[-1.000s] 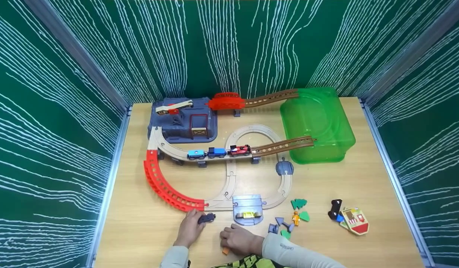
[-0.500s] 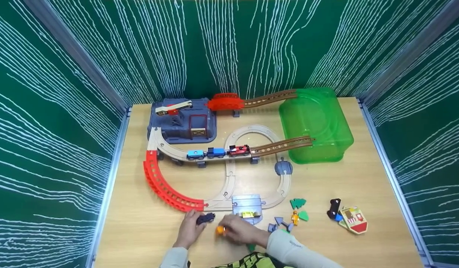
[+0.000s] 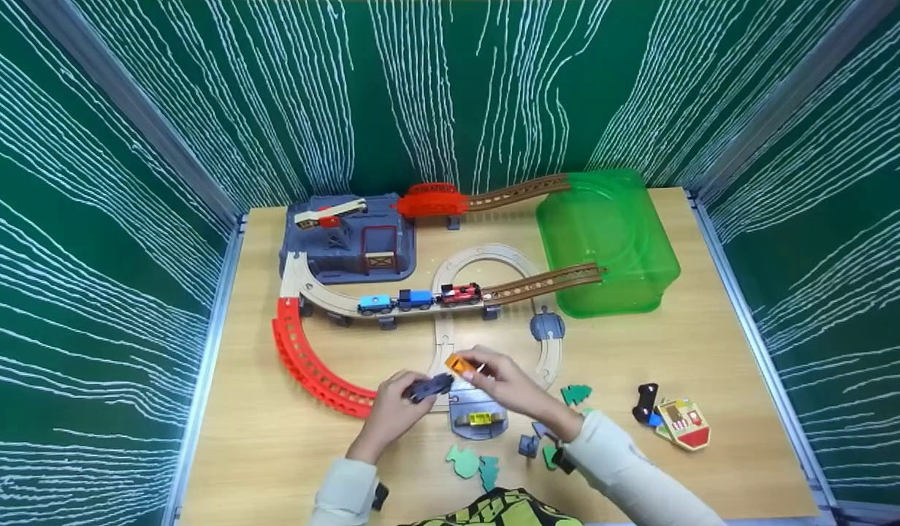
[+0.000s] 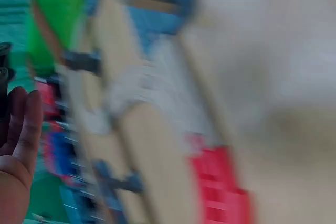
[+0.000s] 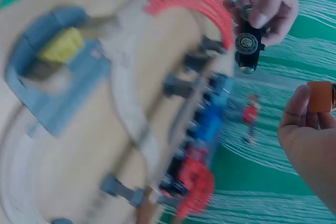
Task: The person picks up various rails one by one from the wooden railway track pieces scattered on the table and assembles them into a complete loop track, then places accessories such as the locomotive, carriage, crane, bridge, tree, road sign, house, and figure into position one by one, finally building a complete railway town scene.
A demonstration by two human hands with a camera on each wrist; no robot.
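Note:
My left hand [image 3: 393,413] grips a dark toy train wagon [image 3: 428,388] with small wheels, raised over the front of the track. Just to its right, my right hand [image 3: 505,380] pinches an orange block [image 3: 459,364], held close to the wagon but apart from it in the right wrist view. There the wagon [image 5: 248,43] shows its round wheel end, and the orange block [image 5: 319,96] sits between thumb and fingers. Only fingers and a dark edge of the wagon appear in the blurred left wrist view. Below the hands lies a grey track piece [image 3: 485,403] with a yellow part.
A red engine [image 3: 461,294] with two blue wagons stands on the raised track. Behind are a grey crane base [image 3: 348,245] and a green bin [image 3: 611,245]. Green tree pieces [image 3: 463,462] lie near the front edge; a house-shaped piece [image 3: 685,424] lies at right.
My right hand has picked the orange block up off the table and moved it forward. My left hand has lifted the wagon, bringing it forward and right towards the block.

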